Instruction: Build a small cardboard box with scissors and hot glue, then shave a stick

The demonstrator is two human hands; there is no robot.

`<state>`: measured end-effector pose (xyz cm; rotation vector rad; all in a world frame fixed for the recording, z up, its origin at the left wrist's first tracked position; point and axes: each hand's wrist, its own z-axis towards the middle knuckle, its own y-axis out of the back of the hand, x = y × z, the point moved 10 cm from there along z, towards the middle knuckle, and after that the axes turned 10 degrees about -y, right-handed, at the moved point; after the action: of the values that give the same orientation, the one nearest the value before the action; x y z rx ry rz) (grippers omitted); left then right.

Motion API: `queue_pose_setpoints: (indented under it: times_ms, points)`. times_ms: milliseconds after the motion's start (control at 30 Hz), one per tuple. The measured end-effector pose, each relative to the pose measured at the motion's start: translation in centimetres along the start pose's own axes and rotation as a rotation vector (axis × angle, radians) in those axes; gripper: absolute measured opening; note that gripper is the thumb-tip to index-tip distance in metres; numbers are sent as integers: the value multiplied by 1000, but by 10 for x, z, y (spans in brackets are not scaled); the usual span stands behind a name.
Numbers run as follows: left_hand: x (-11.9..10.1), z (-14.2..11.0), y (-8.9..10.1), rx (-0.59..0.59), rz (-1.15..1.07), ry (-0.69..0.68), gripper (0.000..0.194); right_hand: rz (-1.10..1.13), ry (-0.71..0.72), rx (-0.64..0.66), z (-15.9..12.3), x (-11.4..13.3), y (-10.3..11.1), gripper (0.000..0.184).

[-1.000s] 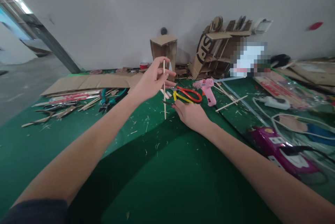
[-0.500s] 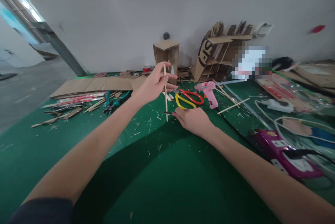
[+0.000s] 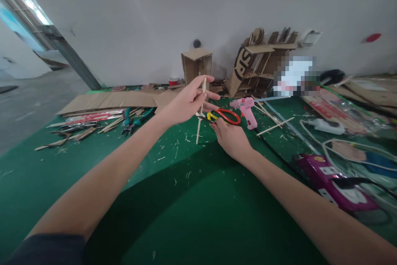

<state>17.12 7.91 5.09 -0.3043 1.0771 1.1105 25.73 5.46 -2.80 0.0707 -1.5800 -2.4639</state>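
My left hand (image 3: 187, 101) pinches a thin wooden stick (image 3: 199, 132) near its upper end, the other fingers stretched out. The stick leans, its lower end towards me just over the green table. In my right hand (image 3: 232, 139) is a small dark-bladed knife (image 3: 204, 119), its handle mostly hidden by the fingers. The blade crosses the stick around mid-length; whether it cuts in, I cannot tell. Just behind the right hand lie scissors with one red and one yellow handle (image 3: 231, 117), the yellow loop partly covered. Pale shavings (image 3: 187, 137) dot the table below.
A pink glue gun (image 3: 247, 112) lies right of the scissors, its cord running to a purple power strip (image 3: 335, 182). Teal-handled pliers (image 3: 133, 122), sticks and cardboard (image 3: 111, 101) are on the left. Cardboard structures (image 3: 242, 70) stand against the wall.
My right hand has moved away from me and slightly up, carrying the knife higher along the stick. My left hand has shifted a little right, tilting the stick's top rightward.
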Motion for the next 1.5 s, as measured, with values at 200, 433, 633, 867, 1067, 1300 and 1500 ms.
queue_pose_setpoints:
  times_ms: [200,433,633,867,1067,1300,1500]
  points:
    - [2,-1,4,-22,-5,14,33,-41,29,22,1,4,-7,42]
    - [7,-3,11,-72,-6,26,27,-60,47,81,1,7,-11,42]
    - [12,-3,18,-141,-22,58,20,-115,75,168,-2,10,-15,44]
    - [19,-6,30,-188,-25,134,20,-160,122,245,-7,13,-19,45]
    - [12,-6,50,-203,247,90,25,-192,191,231,-10,15,-19,41]
    - [10,-4,55,-199,370,110,23,-208,219,163,-14,18,-16,44]
    - [-1,-3,40,-110,371,87,16,-83,46,17,-5,4,-4,50]
